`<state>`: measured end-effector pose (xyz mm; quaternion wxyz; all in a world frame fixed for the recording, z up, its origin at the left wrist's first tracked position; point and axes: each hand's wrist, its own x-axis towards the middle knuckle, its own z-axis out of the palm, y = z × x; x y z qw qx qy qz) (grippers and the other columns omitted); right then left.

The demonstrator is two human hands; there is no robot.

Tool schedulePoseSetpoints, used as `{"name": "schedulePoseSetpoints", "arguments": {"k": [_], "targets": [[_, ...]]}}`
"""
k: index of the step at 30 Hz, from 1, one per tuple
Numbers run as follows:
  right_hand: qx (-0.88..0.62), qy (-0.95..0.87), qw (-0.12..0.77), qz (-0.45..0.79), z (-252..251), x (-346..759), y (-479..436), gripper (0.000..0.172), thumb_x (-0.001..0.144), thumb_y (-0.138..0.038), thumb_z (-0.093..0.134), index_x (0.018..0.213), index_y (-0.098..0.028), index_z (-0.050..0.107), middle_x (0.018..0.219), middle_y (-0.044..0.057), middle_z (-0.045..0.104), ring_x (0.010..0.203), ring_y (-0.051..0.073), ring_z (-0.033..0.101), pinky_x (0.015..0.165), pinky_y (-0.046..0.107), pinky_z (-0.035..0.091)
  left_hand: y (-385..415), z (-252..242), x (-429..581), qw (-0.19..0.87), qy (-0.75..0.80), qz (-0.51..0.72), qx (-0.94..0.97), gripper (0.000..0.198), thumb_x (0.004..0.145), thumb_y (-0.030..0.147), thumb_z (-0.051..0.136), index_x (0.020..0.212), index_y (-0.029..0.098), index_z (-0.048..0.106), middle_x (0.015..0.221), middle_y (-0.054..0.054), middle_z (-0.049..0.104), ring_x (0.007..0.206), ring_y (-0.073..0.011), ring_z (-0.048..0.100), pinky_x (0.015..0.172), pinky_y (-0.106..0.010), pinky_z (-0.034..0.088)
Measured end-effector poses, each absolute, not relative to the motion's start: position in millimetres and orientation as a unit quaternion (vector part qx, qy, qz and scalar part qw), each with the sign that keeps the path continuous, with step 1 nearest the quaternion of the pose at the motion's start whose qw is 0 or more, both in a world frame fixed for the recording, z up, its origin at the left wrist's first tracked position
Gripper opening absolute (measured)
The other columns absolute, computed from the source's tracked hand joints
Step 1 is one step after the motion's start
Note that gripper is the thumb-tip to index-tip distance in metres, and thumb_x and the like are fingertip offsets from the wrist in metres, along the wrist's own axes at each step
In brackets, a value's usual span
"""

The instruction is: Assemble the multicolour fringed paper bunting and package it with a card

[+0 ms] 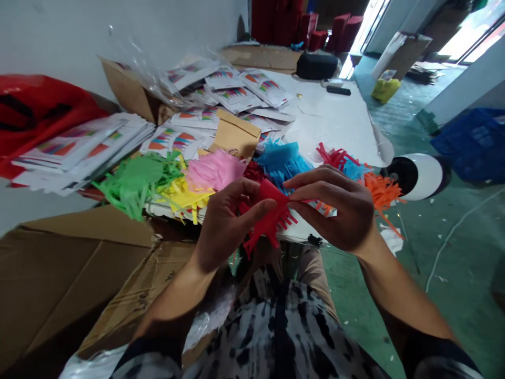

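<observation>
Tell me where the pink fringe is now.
Head view, left of centre: the pink fringe sits right of the yellow fringe, in front of the brown envelope, just beyond the left hand.

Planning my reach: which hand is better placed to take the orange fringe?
Likely right: the right hand lies beside the orange fringe; the left hand is farther, by the pink fringe. Both hold red fringe.

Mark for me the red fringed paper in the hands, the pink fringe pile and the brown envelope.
red fringed paper [271,217]: head view, middle of the sheet, above its strips.
pink fringe pile [215,169]: head view, centre of the pile.
brown envelope [235,135]: head view, middle of its front face.
</observation>
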<state>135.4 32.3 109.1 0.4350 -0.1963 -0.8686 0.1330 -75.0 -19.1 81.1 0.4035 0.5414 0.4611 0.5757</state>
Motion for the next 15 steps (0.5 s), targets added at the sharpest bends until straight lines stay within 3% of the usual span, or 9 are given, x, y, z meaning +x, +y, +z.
{"name": "schedulePoseSetpoints", "arguments": {"k": [6,11,15], "targets": [[-0.351,-0.76,0.507,0.207,93.2,165.2,23.2,0.026,0.102,-0.037,0.062,0.126,-0.029,0.068,0.12,0.006,0.072,0.102,0.023,0.069,0.092,0.044,0.057,-14.3,87.8,-63.5,0.383,0.413,0.626,0.54,0.029,0.083,0.045,0.085,0.094,0.025,0.067,0.089,-0.001,0.074,0.078,-0.0173,0.072,0.068,-0.032,0.064],[-0.424,-0.722,0.488,0.248,76.7,189.6,12.0,0.034,0.107,-0.05,0.048,0.111,-0.027,0.073,0.099,0.002,0.072,0.093,0.02,0.066,0.081,0.037,0.052,-6.2,94.7,-52.4,0.376,0.388,0.627,0.561,0.023,0.09,0.042,0.078,0.1,0.026,0.066,0.098,-0.002,0.076,0.089,-0.0211,0.074,0.076,-0.036,0.066],[-0.43,-0.714,0.469,0.293,71.1,195.7,4.6,0.036,0.105,-0.054,0.051,0.109,-0.026,0.072,0.09,0.0,0.07,0.08,0.018,0.063,0.07,0.033,0.048,-6.9,93.9,-40.2,0.393,0.385,0.605,0.575,0.028,0.088,0.046,0.079,0.102,0.026,0.066,0.094,-0.004,0.075,0.085,-0.0231,0.075,0.068,-0.036,0.065]]}}
